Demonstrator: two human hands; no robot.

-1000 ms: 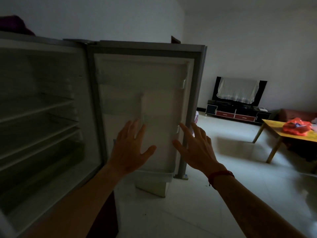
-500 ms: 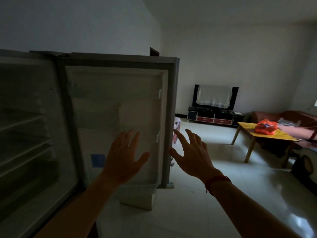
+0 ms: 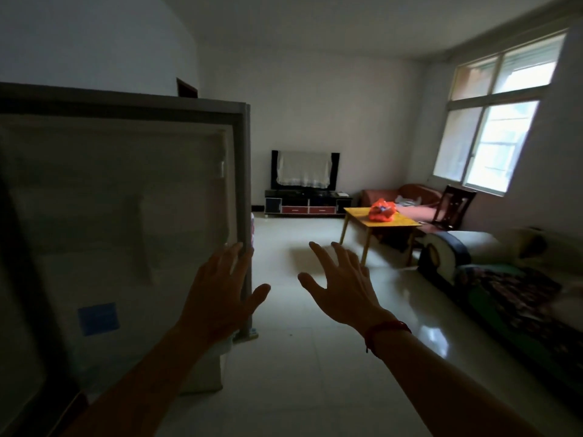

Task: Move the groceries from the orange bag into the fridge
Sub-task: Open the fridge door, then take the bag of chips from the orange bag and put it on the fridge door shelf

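Reaching | both hands' fingers [image 3: 318, 252] splayed, empty | orange bag [image 3: 382, 211] far beyond, on table [image 3: 400, 221]

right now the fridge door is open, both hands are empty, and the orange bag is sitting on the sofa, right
Not quite. The head view shows the orange bag on the yellow table, not on the sofa. The rest holds: the fridge door is open, and the left hand and right hand are both empty.

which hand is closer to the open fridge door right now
Left. The left hand overlaps the fridge door at its outer edge; the right hand is out over the floor, clear of it.
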